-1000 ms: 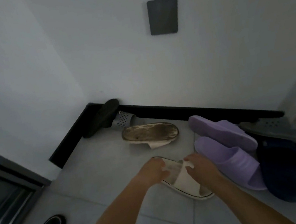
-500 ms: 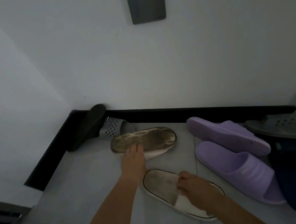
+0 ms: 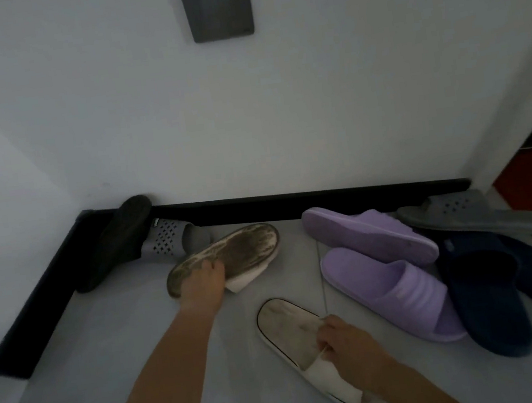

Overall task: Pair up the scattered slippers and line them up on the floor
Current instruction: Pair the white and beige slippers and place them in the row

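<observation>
While both hands are busy: two white slippers, one pair.
Left hand (image 3: 203, 285): fingers curled on the upside-down slipper (image 3: 227, 255) by the wall.
Right hand (image 3: 347, 342): pinching the strap of the upright slipper (image 3: 295, 332) on the floor.
Feel: probably light, thin, bendy.
Best hold: the strap or edge.

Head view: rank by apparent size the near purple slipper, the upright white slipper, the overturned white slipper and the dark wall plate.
1. Near purple slipper and upright white slipper: too alike to rank.
2. Overturned white slipper, farther off, so unsure.
3. Dark wall plate, cut off by the frame.
</observation>
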`<action>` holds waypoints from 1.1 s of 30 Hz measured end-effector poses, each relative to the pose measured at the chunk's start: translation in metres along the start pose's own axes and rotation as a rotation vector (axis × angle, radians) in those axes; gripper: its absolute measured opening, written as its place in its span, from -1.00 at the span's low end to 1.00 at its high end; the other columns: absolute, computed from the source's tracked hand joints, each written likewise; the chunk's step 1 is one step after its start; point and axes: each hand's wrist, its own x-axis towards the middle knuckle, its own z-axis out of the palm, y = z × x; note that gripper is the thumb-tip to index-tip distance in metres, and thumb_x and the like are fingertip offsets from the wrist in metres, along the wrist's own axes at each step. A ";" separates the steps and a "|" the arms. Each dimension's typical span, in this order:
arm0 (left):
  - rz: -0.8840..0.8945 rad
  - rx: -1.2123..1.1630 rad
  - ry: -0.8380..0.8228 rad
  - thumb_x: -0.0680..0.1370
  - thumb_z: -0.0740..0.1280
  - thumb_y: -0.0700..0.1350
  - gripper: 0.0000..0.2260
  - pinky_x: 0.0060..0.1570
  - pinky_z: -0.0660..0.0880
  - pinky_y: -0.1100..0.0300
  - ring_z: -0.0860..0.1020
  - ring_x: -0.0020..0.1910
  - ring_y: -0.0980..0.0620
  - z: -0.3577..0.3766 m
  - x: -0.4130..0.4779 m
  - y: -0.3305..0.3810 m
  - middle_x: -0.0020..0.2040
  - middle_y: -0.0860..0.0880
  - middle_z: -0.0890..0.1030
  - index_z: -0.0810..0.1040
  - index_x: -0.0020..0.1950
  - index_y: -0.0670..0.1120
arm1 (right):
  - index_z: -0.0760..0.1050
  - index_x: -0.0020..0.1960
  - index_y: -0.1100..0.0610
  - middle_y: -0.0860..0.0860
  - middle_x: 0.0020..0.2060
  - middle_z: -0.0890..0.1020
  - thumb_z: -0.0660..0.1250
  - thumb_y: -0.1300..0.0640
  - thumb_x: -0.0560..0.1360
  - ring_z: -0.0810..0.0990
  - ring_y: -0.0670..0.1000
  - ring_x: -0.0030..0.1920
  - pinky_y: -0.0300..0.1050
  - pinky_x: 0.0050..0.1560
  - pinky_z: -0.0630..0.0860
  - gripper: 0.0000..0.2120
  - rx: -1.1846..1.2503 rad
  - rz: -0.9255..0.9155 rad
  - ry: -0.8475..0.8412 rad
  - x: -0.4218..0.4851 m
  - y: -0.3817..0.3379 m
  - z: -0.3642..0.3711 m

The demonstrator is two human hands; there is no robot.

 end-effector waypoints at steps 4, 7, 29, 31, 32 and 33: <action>0.036 0.033 0.008 0.56 0.20 -0.17 -0.47 0.14 0.47 -0.01 0.40 0.28 -0.19 0.010 -0.009 0.001 0.42 -0.19 0.26 0.09 0.49 -0.14 | 0.48 -0.02 0.12 -0.01 0.03 0.45 0.23 0.20 0.48 0.53 0.04 -0.01 -0.17 0.00 0.39 -0.89 0.092 0.090 0.007 -0.028 0.001 -0.005; 0.045 0.079 0.033 0.57 0.18 -0.20 -0.53 0.10 0.50 0.01 0.50 0.19 -0.15 0.010 -0.003 0.007 0.36 -0.19 0.35 0.14 0.46 -0.18 | 0.53 -0.04 0.16 -0.03 -0.09 0.45 0.30 0.18 0.47 0.51 -0.02 -0.07 -0.24 -0.01 0.39 -0.90 0.188 0.154 0.029 -0.048 0.003 -0.013; -0.165 -0.484 0.251 0.39 0.47 0.05 -0.31 0.30 0.30 -0.06 0.36 0.32 -0.21 0.043 0.000 -0.015 0.36 -0.22 0.41 0.32 0.40 -0.21 | 0.41 -0.13 -0.13 -0.15 -0.09 0.49 0.33 -0.05 0.46 0.52 -0.17 0.01 -0.42 0.02 0.33 -0.91 0.161 0.406 0.073 -0.060 -0.002 -0.002; -0.148 -0.490 0.296 0.41 0.46 -0.06 -0.45 0.27 0.33 -0.08 0.40 0.27 -0.24 0.045 0.000 -0.015 0.30 -0.23 0.46 0.41 0.34 -0.19 | 0.43 -0.12 -0.12 -0.15 -0.11 0.47 0.34 -0.04 0.46 0.48 -0.19 -0.06 -0.42 0.01 0.32 -0.92 0.149 0.401 0.068 -0.059 -0.002 -0.002; -0.130 -0.502 0.346 0.40 0.46 -0.10 -0.53 0.20 0.38 -0.10 0.45 0.21 -0.26 0.044 0.000 -0.015 0.24 -0.23 0.51 0.48 0.27 -0.18 | 0.44 -0.10 -0.12 -0.15 -0.11 0.47 0.34 -0.04 0.46 0.45 -0.20 -0.08 -0.42 0.01 0.32 -0.92 0.141 0.398 0.064 -0.058 -0.002 -0.001; -0.115 -0.502 0.408 0.38 0.46 -0.14 -0.61 0.11 0.44 -0.10 0.50 0.14 -0.26 0.043 -0.001 -0.014 0.16 -0.22 0.55 0.54 0.18 -0.17 | 0.45 -0.08 -0.12 -0.15 -0.11 0.47 0.34 -0.04 0.46 0.44 -0.20 -0.09 -0.43 0.01 0.31 -0.93 0.138 0.392 0.062 -0.058 -0.002 0.001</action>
